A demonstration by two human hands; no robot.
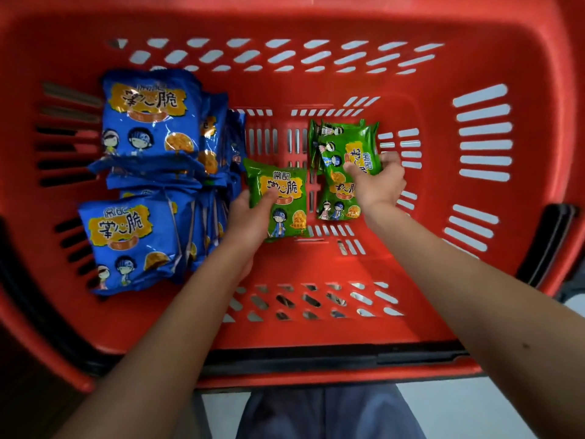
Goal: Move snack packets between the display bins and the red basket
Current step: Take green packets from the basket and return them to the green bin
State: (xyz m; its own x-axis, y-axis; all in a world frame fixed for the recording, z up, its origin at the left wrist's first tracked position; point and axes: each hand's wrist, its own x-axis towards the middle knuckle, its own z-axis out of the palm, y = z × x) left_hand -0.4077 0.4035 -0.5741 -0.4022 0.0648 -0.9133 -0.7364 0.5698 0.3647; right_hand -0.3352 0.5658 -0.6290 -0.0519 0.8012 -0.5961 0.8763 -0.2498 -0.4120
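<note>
Here both hands are deep inside the large red plastic basket [316, 331], which fills nearly the whole frame, and each hand has its own packet.

The left hand [250, 217] is at the centre of the frame. It holds one green foil snack packet [285, 217], with the thumb on the printed face; the other fingers are hidden behind it, so I judge they support the back. This packet lies just to the right of the hand. Its long axis goes from top to bottom of the frame, only a little tilted, and the print stands upright to the camera.

The right hand [380, 182] is right of centre. It grips the upper packet of a small pile of green packets [338, 201]. The thumb presses on the face and the fingers curl round the far right edge. That upper packet is turned, so its print reads sideways. The pile rests on the slotted floor of the basket, near the right wall.

The two green groups are near each other but apart, with a strip of bare floor between them. Two stacks of blue foil packets [148, 122] stand in the left part of the frame, just beside the left wrist.

Both forearms come up from the bottom edge and lean toward each other. No display bin is in view, so I cannot tell which way the packets must travel.
</note>
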